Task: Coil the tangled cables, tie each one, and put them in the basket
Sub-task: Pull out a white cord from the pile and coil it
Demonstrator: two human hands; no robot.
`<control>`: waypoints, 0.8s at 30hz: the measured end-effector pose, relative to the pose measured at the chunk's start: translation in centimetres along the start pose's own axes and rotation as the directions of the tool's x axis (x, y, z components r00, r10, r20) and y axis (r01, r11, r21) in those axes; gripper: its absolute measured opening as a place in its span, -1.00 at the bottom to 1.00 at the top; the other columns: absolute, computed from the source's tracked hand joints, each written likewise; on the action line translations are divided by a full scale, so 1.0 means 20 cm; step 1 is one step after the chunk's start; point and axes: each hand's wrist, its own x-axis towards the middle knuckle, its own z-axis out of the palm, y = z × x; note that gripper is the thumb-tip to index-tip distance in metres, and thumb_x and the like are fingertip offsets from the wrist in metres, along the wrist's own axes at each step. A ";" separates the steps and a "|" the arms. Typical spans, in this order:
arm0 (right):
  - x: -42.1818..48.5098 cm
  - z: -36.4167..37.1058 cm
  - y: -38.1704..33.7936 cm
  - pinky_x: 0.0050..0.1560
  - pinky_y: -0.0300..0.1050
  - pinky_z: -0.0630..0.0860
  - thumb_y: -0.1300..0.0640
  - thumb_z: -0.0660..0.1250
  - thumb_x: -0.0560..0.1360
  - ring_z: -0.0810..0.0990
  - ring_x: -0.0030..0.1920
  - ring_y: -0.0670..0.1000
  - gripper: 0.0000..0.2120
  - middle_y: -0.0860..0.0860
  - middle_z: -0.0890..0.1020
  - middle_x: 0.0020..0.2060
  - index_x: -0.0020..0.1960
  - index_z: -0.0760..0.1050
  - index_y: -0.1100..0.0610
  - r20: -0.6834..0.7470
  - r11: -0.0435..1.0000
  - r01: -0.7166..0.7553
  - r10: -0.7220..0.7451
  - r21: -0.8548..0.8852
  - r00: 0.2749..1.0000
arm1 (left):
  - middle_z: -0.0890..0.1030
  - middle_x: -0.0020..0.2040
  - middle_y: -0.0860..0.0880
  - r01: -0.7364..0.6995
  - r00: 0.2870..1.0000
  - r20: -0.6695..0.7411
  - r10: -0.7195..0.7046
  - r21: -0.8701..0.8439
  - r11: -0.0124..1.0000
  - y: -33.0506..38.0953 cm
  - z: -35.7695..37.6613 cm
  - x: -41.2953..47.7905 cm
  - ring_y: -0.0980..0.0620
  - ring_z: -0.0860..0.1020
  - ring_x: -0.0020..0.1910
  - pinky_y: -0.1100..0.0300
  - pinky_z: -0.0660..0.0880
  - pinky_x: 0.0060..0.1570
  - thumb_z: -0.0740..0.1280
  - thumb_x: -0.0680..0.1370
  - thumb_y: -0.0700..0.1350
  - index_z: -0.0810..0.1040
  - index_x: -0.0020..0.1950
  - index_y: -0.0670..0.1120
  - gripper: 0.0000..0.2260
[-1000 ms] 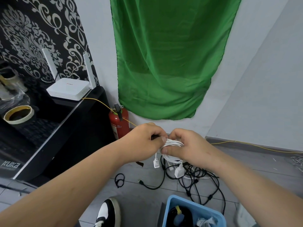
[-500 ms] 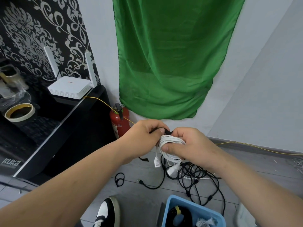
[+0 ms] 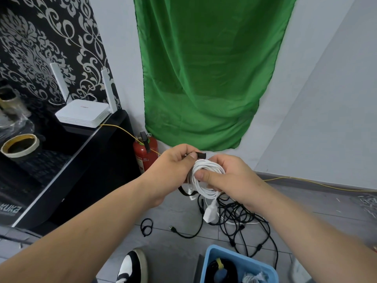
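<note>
Across the pale wall hangs a large sheet of shiny green cloth (image 3: pixel 208 78). Left of the cloth stands a long black cabinet whose surface (image 3: pixel 51 166) carries a white router with two upright antennas (image 3: pixel 81 114) and a roll of cream tape (image 3: pixel 19 145). Below the cloth, on the grey tiled floor, lies a loose tangle of black cables (image 3: pixel 244 219). Lower still, at the bottom edge of the view, sits a blue plastic basket (image 3: pixel 206 262) with a coiled black cable tied in yellow (image 3: pixel 219 269) inside it. At the cloth's lower left corner a red fire extinguisher (image 3: pixel 144 158) stands against the wall. Just under the cloth's hem, above the tangle, both hands meet. The right hand (image 3: pixel 232 178) grips a coiled white cable (image 3: pixel 212 166), thumb pressed across the front of the coil and fingers curled behind; the coil is up in the air, well apart from the basket, with a white plug (image 3: pixel 210 213) hanging from it. The left hand (image 3: pixel 173 170), just beside the coil's left side, pinches a short black strap (image 3: pixel 201 155) between thumb and forefinger, the strap's end poking out over the top of the coil. Below the cloth's left edge a small black loop tie (image 3: pixel 146 227) lies on the floor.
</note>
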 end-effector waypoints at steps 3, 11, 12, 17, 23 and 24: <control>0.01 0.01 0.01 0.09 0.00 0.62 -0.33 0.62 0.13 0.71 -0.04 -0.03 -0.09 0.07 0.71 -0.01 0.41 0.41 -0.16 -0.054 0.999 -0.016 0.014 -0.045 0.998 | 0.69 -0.04 -0.30 0.023 1.000 -0.007 -0.023 0.024 0.999 0.00 0.00 0.00 -0.11 0.61 -0.19 -0.10 0.63 -0.07 0.22 0.72 -0.13 0.62 0.11 -0.15 -0.80; -0.04 0.01 -0.04 -0.23 -0.38 0.46 -0.05 0.64 0.34 0.62 -0.28 -0.24 -0.36 -0.09 0.70 -0.23 0.35 0.48 -0.12 0.061 0.973 0.082 -0.071 -0.215 0.996 | 0.71 -0.11 -0.32 0.236 0.959 0.132 -0.253 0.134 0.963 0.00 -0.04 0.01 -0.18 0.62 -0.24 0.06 0.60 -0.17 0.30 0.62 -0.25 0.72 0.03 -0.17 -0.81; -0.04 0.01 -0.04 -0.19 -0.39 0.47 -0.05 0.65 0.33 0.64 -0.24 -0.25 -0.37 -0.11 0.71 -0.19 0.34 0.50 -0.11 0.066 0.971 0.089 -0.077 -0.220 0.995 | 0.71 -0.11 -0.31 0.242 0.956 0.136 -0.261 0.141 0.960 -0.01 -0.05 0.01 -0.19 0.64 -0.23 0.04 0.62 -0.16 0.30 0.62 -0.26 0.73 0.03 -0.16 -0.81; -0.02 0.01 -0.04 -0.05 -0.39 0.51 -0.08 0.66 0.30 0.65 -0.08 -0.28 -0.38 -0.17 0.71 -0.05 0.31 0.54 -0.14 0.078 0.969 0.111 -0.096 -0.220 0.992 | 0.72 0.00 -0.28 0.234 0.941 0.206 -0.268 0.176 0.956 -0.03 -0.07 0.03 -0.30 0.68 -0.03 -0.03 0.67 0.02 0.34 0.59 -0.29 0.75 0.07 -0.10 -0.79; -0.02 0.01 -0.02 0.11 -0.04 0.64 -0.13 0.66 0.29 0.70 -0.01 -0.11 -0.57 -0.09 0.75 -0.05 0.10 0.68 -0.06 0.150 0.988 0.071 -0.050 -0.140 0.987 | 0.68 -0.22 -0.16 0.341 0.834 0.415 -0.364 0.130 0.931 0.01 -0.13 0.01 0.08 0.61 -0.37 0.34 0.52 -0.36 0.30 0.58 -0.42 0.65 0.13 -0.34 -0.81; -0.02 0.01 -0.01 0.13 0.04 0.63 -0.18 0.65 0.25 0.71 -0.02 -0.06 -0.54 -0.04 0.75 -0.05 0.07 0.69 -0.05 0.170 0.993 0.053 -0.034 -0.108 0.985 | 0.67 -0.18 -0.17 0.360 0.820 0.431 -0.377 0.123 0.925 0.01 -0.14 0.01 0.09 0.59 -0.38 0.35 0.51 -0.37 0.30 0.58 -0.42 0.64 0.15 -0.35 -0.80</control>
